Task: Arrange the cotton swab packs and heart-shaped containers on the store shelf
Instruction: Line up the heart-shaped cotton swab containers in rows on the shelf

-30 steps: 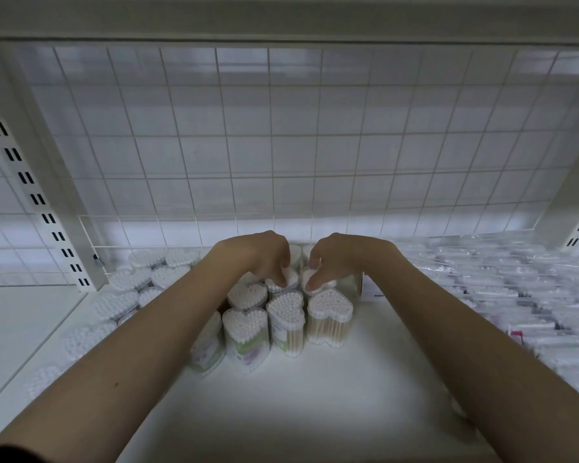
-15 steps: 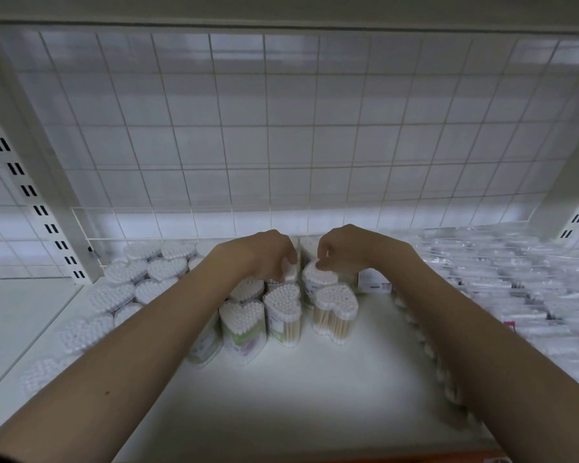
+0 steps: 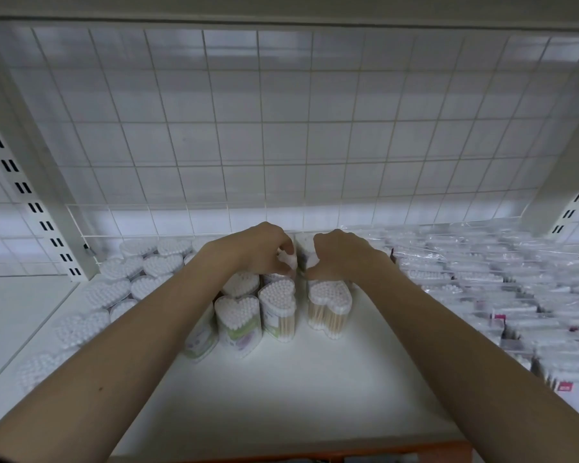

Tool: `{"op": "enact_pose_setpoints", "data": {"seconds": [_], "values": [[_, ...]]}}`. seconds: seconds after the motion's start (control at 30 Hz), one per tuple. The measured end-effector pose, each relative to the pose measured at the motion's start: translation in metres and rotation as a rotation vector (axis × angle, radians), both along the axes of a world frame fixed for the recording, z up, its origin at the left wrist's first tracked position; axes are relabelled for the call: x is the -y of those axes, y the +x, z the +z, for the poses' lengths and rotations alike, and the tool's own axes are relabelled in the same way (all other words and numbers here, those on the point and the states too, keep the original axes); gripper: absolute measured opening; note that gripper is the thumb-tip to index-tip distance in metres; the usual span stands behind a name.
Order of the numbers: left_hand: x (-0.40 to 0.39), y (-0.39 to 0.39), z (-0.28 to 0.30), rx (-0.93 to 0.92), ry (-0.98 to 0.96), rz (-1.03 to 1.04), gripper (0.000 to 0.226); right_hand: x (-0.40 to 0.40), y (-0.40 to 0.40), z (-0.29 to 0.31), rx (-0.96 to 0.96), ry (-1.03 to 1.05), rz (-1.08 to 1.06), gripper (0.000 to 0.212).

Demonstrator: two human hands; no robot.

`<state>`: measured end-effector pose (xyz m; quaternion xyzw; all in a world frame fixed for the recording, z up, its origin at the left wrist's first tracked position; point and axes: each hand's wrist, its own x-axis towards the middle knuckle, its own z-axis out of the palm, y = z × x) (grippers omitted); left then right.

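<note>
Reaching to the back of the white shelf (image 3: pixel 281 396) with both arms. Left hand (image 3: pixel 258 250) with fingers curled down round the top of a heart-shaped container (image 3: pixel 290 260) in the rear row, pinching its white swab tips between thumb and fingers. Right hand (image 3: pixel 343 255) likewise curled, fingers and thumb closed on a neighbouring heart container (image 3: pixel 311 259) just beside the first; how firm that grip is, hard to tell. In front of the hands, a cluster of upright heart-shaped containers: one with a green-and-purple label (image 3: pixel 237 324), one beside it with pale wooden sticks showing (image 3: pixel 278 309), and one standing slightly apart to the right (image 3: pixel 330 307), sticks vertical, cotton tips up. Long axis of each upright, heart faces turned to the ceiling, points of the hearts roughly toward the camera. Label print too blurred to read. Further left, a block of more heart containers (image 3: pixel 147 272) packed side by side toward the slotted upright (image 3: pixel 30 195). On the right, flat clear cotton swab packs (image 3: pixel 482 279) lying overlapped in rows running front to back, some with red or pink label patches, wording illegible. Behind everything, a white wire grid panel (image 3: pixel 281 128).
</note>
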<state>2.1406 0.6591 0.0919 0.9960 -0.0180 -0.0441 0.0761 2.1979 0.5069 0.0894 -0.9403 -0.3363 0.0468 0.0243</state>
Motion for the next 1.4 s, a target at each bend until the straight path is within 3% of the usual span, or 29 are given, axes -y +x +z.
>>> {"op": "enact_pose_setpoints", "data": {"seconds": [0.13, 0.33, 0.73, 1.23, 1.4], "values": [[0.005, 0.003, -0.001, -0.010, 0.067, 0.043, 0.053, 0.009, 0.002, 0.006, -0.161, 0.020, 0.018, 0.040], [0.012, 0.007, 0.000, -0.038, 0.103, 0.098, 0.064, 0.006, 0.004, -0.002, -0.092, 0.043, 0.009, 0.044], [0.005, 0.013, 0.018, -0.036, 0.065, 0.093, 0.047, 0.014, 0.011, 0.019, -0.115, 0.203, 0.031, 0.041], [0.009, 0.011, 0.012, -0.052, 0.053, 0.074, 0.048, 0.022, 0.017, 0.010, -0.263, 0.267, 0.127, 0.023], [0.009, 0.010, 0.006, -0.041, 0.062, 0.091, 0.045, 0.024, 0.017, 0.002, -0.275, 0.282, 0.143, 0.028]]}}
